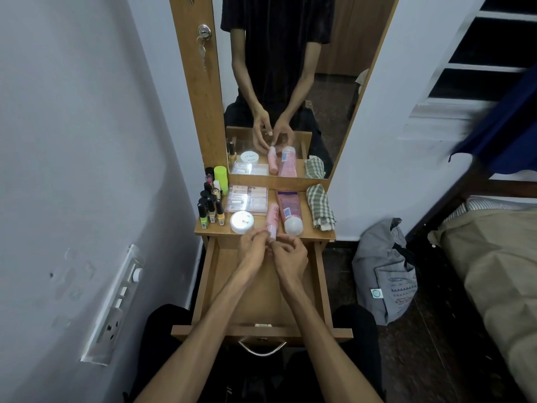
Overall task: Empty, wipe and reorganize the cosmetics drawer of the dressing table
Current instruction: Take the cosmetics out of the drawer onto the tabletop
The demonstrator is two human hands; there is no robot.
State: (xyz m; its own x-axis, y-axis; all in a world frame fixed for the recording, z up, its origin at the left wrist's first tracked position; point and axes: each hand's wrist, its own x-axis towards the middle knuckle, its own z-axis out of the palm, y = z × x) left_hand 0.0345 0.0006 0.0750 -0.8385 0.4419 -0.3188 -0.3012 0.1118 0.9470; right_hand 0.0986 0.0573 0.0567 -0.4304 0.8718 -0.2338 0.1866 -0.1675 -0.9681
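Both hands, left [252, 242] and right [287, 251], are pinching the pink bottle [272, 219] over the open drawer [261, 298], risking knocking the neighbouring tube [289, 212] off the desk [325, 234].

Dressing table top [325, 234] bears tubes [287, 209], jar [242, 222], cloth [321, 206]

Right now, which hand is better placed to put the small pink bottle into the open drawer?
Left, probably. The left hand already pinches the small pink bottle at its near end, just above the open drawer. The right hand only hovers beside it.
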